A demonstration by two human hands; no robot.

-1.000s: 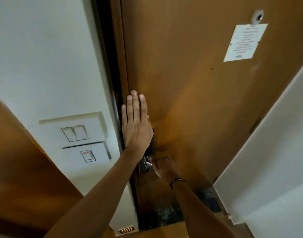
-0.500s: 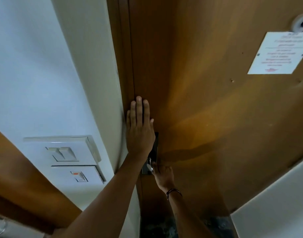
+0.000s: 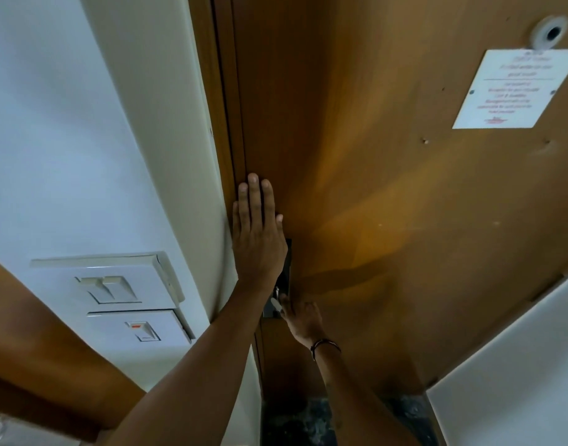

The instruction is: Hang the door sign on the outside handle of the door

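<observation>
My left hand [image 3: 256, 239] lies flat against the door [image 3: 372, 188], its grip fully spread and holding nothing: four fingers [image 3: 253, 201] run straight up along the door's edge beside the frame [image 3: 221, 123], the thumb sticks out to the right, and the palm covers the upper part of the dark lock plate [image 3: 287, 268]. Below it, my right hand [image 3: 300, 318] reaches in from the lower right with a dark band [image 3: 324, 344] on the wrist; its fingertips touch the metal handle [image 3: 276, 302] at the bottom of the lock plate. From behind, I cannot tell whether this grip is curled around the handle or merely resting on it, since the fingers are hidden by the back of the hand and my left forearm crosses just beside them. The door sign is not visible in either hand or on the handle. High on the door's right side a white notice [image 3: 514, 88] with red print is fixed flat to the wood, with a round peephole [image 3: 549, 33] just above it. On the white wall [image 3: 67, 140] left of the frame sit two switch plates [image 3: 115, 300], one above the other, the lower one showing a small red mark. A strip of dark floor [image 3: 311, 420] shows at the foot of the door.
</observation>
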